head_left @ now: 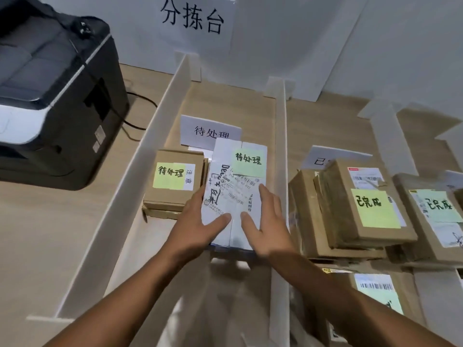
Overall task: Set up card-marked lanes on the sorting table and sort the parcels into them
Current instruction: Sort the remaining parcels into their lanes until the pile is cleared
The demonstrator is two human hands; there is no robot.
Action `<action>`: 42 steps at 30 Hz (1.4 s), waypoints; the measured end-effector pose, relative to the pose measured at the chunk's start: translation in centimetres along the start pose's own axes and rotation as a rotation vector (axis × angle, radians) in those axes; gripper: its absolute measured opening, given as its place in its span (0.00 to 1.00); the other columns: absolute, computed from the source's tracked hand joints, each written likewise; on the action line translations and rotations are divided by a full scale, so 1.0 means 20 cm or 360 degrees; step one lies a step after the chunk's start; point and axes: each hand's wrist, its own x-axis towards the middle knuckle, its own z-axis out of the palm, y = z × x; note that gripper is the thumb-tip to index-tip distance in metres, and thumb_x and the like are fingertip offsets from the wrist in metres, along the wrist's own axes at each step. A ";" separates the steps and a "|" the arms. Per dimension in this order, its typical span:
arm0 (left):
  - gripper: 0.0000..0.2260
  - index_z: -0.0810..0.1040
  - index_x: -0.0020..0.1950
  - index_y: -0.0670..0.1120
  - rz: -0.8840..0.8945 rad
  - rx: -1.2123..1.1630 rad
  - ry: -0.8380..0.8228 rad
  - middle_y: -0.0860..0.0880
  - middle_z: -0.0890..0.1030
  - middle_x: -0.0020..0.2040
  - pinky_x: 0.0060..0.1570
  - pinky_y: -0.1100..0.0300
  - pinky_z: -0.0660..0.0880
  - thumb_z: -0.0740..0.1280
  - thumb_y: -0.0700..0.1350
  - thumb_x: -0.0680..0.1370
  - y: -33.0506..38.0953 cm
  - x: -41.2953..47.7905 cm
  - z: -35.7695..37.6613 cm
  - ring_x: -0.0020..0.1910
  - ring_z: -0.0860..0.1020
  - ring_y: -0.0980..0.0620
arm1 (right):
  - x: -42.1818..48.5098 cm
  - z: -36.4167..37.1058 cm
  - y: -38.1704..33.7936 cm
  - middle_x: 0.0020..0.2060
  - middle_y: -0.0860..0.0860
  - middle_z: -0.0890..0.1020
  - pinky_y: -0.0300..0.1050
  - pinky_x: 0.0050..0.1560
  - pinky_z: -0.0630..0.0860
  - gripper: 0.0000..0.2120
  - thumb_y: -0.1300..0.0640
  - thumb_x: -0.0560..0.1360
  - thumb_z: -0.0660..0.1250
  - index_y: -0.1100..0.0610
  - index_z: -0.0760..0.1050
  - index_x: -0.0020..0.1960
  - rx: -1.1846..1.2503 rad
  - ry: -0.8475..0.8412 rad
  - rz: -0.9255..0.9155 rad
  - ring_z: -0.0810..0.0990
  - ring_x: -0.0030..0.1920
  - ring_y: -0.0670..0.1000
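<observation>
Hands frame a white parcel (238,176) in the middle lane of the sorting table (37,234), both forearms reaching forward side by side. The left hand (200,226) lies along the parcel's left edge, its fingers straight and held together and its thumb spread across the printed shipping label on top. The right hand (268,221) mirrors it on the right edge, with straight fingers resting flat and the thumb angled inward, so the two thumb tips sit near each other on the parcel's near half. A green sticky note marks the parcel's far right corner. To the far left stands a dark printer (50,96), outside the white divider (140,171). Inside the lane, a brown box (172,181) with a yellow-green note sits just beside the parcel, and a white lane card (210,131) stands behind both. Past the next divider (280,171), stacked brown parcels (363,204) carry handwritten notes. A paper sign (191,17) hangs on the wall behind.
</observation>
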 end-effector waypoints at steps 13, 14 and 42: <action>0.37 0.63 0.79 0.55 0.0376 0.0364 0.0036 0.56 0.66 0.76 0.71 0.51 0.65 0.66 0.69 0.74 0.49 -0.37 -0.19 0.74 0.65 0.53 | -0.53 -0.57 -0.46 0.81 0.48 0.60 0.49 0.78 0.57 0.32 0.42 0.82 0.62 0.50 0.58 0.82 -0.0375 0.0405 -0.0190 0.57 0.80 0.50; 0.37 0.64 0.79 0.54 0.0470 0.0421 -0.0016 0.54 0.67 0.77 0.72 0.50 0.65 0.65 0.70 0.74 0.58 -0.44 -0.19 0.76 0.65 0.52 | -0.64 -0.64 -0.50 0.81 0.49 0.60 0.48 0.79 0.55 0.32 0.42 0.82 0.63 0.51 0.59 0.81 -0.0448 0.0468 -0.0202 0.56 0.80 0.50; 0.36 0.62 0.79 0.52 0.1631 0.0813 -0.0796 0.52 0.64 0.79 0.74 0.50 0.63 0.63 0.69 0.77 1.68 -2.08 2.04 0.76 0.63 0.51 | -3.30 -2.09 0.54 0.79 0.42 0.60 0.50 0.77 0.61 0.34 0.33 0.79 0.57 0.43 0.58 0.81 -0.0793 0.1503 0.0328 0.57 0.78 0.44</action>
